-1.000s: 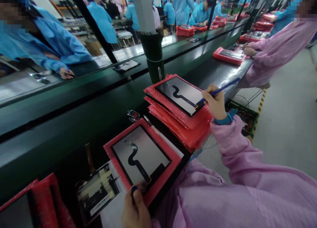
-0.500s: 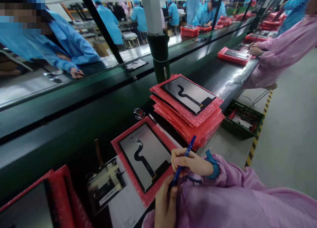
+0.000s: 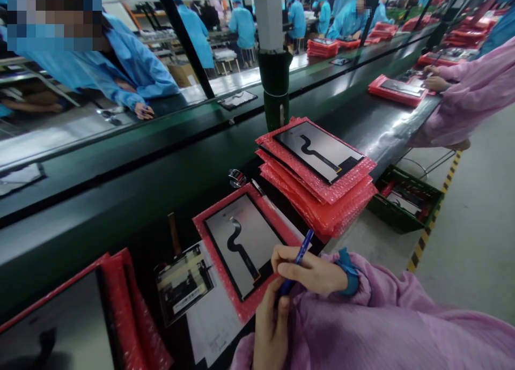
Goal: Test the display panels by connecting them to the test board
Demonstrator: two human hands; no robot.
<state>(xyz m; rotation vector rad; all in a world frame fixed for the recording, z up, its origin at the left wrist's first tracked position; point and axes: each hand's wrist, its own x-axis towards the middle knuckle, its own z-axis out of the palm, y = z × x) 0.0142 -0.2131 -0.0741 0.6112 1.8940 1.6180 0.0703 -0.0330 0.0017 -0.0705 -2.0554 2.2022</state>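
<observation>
The right hand (image 3: 309, 271) grips a slim blue plastic pen (image 3: 304, 245), its lower end enclosed by the curled fingers of the left hand (image 3: 270, 330). Just beyond, a flat grey, black-edged screen panel (image 3: 259, 220) lies face-up on a red bubble-wrap pouch (image 3: 246, 309). The right knuckles overlap its corner in view; contact is unclear. A low sweep could snag the black, S-curved ribbon cable (image 3: 246, 261); a slipping pen could scratch the panel.
</observation>
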